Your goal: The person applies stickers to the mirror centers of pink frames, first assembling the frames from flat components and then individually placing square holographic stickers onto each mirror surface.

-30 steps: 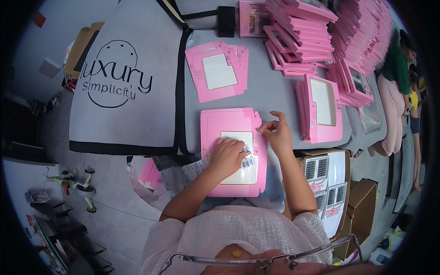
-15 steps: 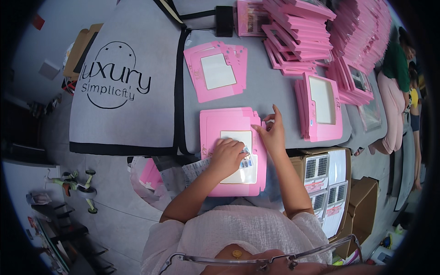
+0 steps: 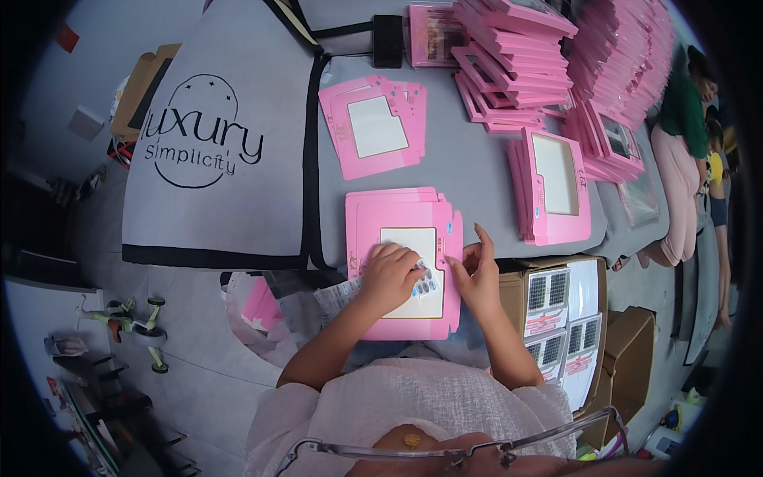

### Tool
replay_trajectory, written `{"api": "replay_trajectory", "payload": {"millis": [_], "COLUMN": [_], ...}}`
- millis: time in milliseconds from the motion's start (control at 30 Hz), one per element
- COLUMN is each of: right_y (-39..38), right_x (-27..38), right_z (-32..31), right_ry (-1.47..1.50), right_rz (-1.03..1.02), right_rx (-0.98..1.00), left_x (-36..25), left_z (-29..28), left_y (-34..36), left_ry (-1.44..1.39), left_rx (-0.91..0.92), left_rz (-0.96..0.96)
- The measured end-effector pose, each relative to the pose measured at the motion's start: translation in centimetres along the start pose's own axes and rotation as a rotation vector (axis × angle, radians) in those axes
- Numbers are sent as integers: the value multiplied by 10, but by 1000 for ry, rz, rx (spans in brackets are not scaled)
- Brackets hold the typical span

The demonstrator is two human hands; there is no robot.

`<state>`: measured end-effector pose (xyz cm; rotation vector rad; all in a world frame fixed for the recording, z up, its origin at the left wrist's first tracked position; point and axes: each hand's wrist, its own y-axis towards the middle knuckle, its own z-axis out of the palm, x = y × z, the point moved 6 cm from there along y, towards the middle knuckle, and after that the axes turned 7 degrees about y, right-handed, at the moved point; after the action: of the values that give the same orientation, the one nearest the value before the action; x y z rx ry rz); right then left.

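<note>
A stack of pink die-cut cards [image 3: 366, 215] with white centre panels sits at the near edge of the grey mat. My left hand [image 3: 388, 278] rests curled on it, gripping a sheet of small blue stickers [image 3: 426, 281]; another part of sheeting sticks out leftward underneath. One blue sticker [image 3: 450, 227] is on the top card's upper right. My right hand [image 3: 475, 278] is at the stack's right edge, fingers apart and slightly bent, thumb by the card. Beyond lie fanned pink cards [image 3: 377, 127] and, rightward, a group of pink windowed boxes [image 3: 558, 183].
Tall piles of pink boxes [image 3: 512, 79] fill the back right. A folded grey flap [image 3: 214, 219] lies left. Below right are open cartons [image 3: 626, 358] with packaged items; a small bike [image 3: 139, 326] stands at left. Two people [image 3: 677, 175] are at the far right.
My right hand has moved down from the card's upper right corner, uncovering a blue sticker there. My left hand has stayed on the sticker sheet.
</note>
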<state>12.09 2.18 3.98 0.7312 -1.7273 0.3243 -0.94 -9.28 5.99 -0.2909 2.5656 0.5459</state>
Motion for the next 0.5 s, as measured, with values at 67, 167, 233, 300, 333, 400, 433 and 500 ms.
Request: {"api": "replay_trajectory", "payload": {"millis": [67, 167, 233, 300, 333, 400, 433, 500], "right_y": [0, 7, 11, 15, 18, 27, 32, 43], "right_x": [8, 2, -5, -9, -9, -6, -6, -8], "right_z": [-2, 3, 6, 8, 10, 12, 13, 15], "right_ry": [62, 240, 329, 360, 408, 503, 538, 608], "right_rz": [87, 164, 185, 198, 218, 259, 287, 343], "right_rx": [16, 24, 26, 26, 10, -25, -22, -19], "left_x": [1, 3, 7, 10, 10, 10, 9, 8], "left_z": [-2, -10, -10, -10, -10, -9, -9, -9], "left_y": [0, 0, -3, -5, -6, -7, -8, -9], "left_ry": [-13, -59, -114, -139, -136, -126, -119, -105], "left_rx": [-8, -11, -10, 5, 19, 41, 48, 54], "left_rz": [-8, -32, -38, -17, 8, 38, 45, 49]}}
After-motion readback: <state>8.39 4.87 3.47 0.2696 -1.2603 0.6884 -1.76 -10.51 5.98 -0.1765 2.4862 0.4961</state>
